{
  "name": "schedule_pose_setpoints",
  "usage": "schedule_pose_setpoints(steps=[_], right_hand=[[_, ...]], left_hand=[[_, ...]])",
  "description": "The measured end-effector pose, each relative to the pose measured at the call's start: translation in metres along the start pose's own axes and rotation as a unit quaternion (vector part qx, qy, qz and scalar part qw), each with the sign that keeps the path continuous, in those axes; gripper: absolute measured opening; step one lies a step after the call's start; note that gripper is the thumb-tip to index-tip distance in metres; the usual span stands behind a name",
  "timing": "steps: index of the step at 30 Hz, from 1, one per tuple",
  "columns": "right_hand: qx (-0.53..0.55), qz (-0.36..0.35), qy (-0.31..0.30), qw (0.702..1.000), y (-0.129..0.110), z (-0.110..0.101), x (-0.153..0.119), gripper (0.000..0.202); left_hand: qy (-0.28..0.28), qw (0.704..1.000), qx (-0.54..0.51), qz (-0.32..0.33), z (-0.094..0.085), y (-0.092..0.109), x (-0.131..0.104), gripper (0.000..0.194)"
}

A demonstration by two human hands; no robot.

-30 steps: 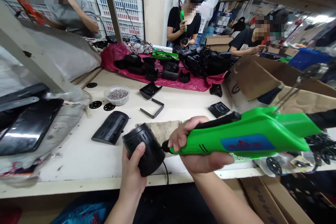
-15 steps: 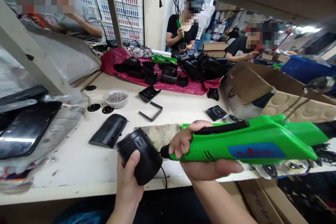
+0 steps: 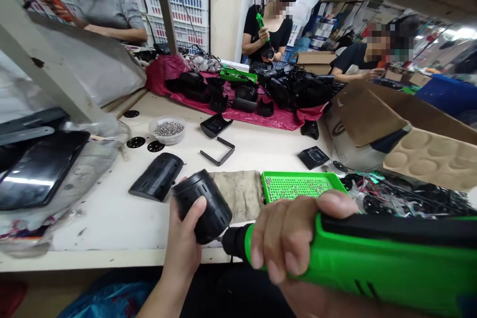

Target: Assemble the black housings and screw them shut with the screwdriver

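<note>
Housing (image 3: 204,203) of black plastic is held, in the head view, over the surface (image 3: 112,228) near its front edge, gripped by the fingers of the left hand (image 3: 186,233); a green electric screwdriver (image 3: 376,258) is clasped in the fingers of the right hand (image 3: 290,233), its bit (image 3: 219,239) aimed at the housing's lower end. The housing is judged light, stiff, rather slick, best held around its curved wall. Bit contact cannot be told; the screwdriver's rear is cut off, the housing's far side hidden.

Over the worktop (image 3: 119,231)'s near edge, I am holding a tilted, slotted black cylindrical housing (image 3: 213,208) and a green-and-black power screwdriver (image 3: 365,258), its nose (image 3: 234,242) pointing at the housing's lower side.
</note>
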State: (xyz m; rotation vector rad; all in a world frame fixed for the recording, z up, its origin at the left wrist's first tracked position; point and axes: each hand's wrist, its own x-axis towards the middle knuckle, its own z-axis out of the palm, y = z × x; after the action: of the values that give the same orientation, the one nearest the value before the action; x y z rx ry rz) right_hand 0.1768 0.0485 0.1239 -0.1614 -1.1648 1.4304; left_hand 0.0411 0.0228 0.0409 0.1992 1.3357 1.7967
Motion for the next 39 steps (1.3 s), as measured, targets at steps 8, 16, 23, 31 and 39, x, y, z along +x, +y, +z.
schedule_pose_setpoints(steps=[8, 16, 23, 31, 39], right_hand=[[0.007, 0.023, -0.017, 1.0, 0.021, 0.023, 0.006, 0.029], [0.021, 0.042, -0.12, 0.992, 0.034, 0.014, 0.005, 0.046], [-0.016, 0.045, -0.016, 0.999, -0.002, 0.001, 0.004, 0.035], [-0.064, -0.023, 0.119, 0.991, -0.007, -0.015, 0.019, 0.056], [-0.048, 0.038, 0.015, 0.998, 0.011, -0.034, 0.015, 0.062]], left_hand=[[-0.036, 0.999, -0.002, -0.001, 0.007, 0.003, -0.004, 0.073], [-0.059, 0.997, -0.001, -0.053, 0.009, 0.008, -0.003, 0.059], [-0.067, 0.995, -0.033, -0.07, -0.003, 0.003, 0.002, 0.058], [-0.254, 0.899, -0.303, -0.189, -0.041, 0.005, 0.02, 0.081], [-0.242, 0.836, -0.413, -0.27, -0.039, 0.011, 0.02, 0.089]])
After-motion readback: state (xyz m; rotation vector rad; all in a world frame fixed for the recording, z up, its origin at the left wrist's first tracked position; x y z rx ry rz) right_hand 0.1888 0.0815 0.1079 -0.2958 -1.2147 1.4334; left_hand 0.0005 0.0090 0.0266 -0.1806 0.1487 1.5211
